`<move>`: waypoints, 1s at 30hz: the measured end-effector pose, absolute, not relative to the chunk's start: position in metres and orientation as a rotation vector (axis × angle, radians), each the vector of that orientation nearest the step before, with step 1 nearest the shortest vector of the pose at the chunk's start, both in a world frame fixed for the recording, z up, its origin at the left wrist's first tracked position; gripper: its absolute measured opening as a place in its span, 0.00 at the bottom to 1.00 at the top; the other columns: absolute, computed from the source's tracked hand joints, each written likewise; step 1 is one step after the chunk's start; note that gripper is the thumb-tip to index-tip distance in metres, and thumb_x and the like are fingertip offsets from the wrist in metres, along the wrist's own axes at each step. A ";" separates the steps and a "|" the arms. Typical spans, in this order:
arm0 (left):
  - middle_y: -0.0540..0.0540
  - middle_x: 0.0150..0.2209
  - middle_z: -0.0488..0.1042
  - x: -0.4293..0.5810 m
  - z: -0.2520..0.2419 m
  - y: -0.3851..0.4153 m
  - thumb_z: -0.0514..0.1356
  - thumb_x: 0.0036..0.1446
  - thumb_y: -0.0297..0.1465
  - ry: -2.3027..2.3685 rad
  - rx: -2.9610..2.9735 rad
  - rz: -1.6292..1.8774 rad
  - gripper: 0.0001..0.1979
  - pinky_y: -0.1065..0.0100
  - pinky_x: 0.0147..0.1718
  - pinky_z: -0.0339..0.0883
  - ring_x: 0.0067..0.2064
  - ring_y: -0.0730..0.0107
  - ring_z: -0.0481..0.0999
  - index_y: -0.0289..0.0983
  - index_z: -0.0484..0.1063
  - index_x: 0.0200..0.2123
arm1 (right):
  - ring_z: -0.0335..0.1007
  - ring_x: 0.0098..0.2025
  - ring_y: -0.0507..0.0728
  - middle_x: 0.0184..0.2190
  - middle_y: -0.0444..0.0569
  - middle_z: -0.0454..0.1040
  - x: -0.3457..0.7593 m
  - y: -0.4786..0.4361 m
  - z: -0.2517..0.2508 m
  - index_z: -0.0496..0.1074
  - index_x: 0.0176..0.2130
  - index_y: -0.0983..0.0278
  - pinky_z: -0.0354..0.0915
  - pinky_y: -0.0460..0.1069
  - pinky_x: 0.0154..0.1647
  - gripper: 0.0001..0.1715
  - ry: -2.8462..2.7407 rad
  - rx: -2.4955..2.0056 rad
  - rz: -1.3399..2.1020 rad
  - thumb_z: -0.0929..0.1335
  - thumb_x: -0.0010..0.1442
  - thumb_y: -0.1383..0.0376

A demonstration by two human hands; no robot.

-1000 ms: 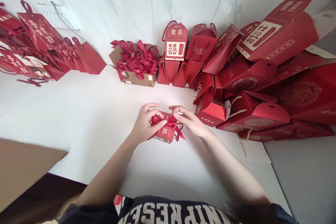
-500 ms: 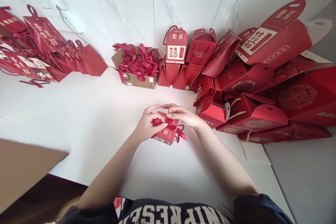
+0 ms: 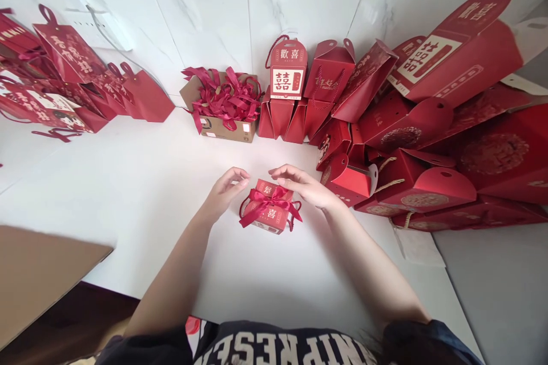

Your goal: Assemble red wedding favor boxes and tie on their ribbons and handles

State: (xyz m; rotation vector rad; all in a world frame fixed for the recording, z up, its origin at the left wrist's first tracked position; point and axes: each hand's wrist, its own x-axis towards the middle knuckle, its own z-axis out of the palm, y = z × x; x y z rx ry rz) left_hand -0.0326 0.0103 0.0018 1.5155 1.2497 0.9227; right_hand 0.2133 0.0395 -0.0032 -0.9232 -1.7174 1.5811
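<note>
Box [image 3: 271, 215], topped with “喜”, is set printed side toward wearer [image 3: 286, 347], long axis unclear; fingers [image 3: 233, 173] of left hand [image 3: 223, 191] and right hand [image 3: 305, 186] are unclenched.

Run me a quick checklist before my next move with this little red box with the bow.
1. Bow on top of the box: ok, loops and tails show.
2. Knot pulled tight: cannot tell from this view.
3. Box resting on the table: ok.
4. Left hand off the box: ok, there is a visible gap.
5. Right hand off the box: cannot tell; it is at the far right corner, contact unclear.
6. Loose ribbons in their carton: ok, though some hang over its rim.
</note>
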 end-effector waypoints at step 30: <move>0.54 0.20 0.58 -0.023 -0.011 0.004 0.58 0.60 0.43 1.191 1.456 0.765 0.21 0.74 0.22 0.53 0.22 0.79 0.58 0.35 0.57 0.23 | 0.74 0.37 0.58 0.40 0.48 0.77 0.207 0.001 0.016 0.61 0.51 0.56 0.63 0.50 0.35 0.26 -2.091 -1.470 0.956 0.60 0.63 0.43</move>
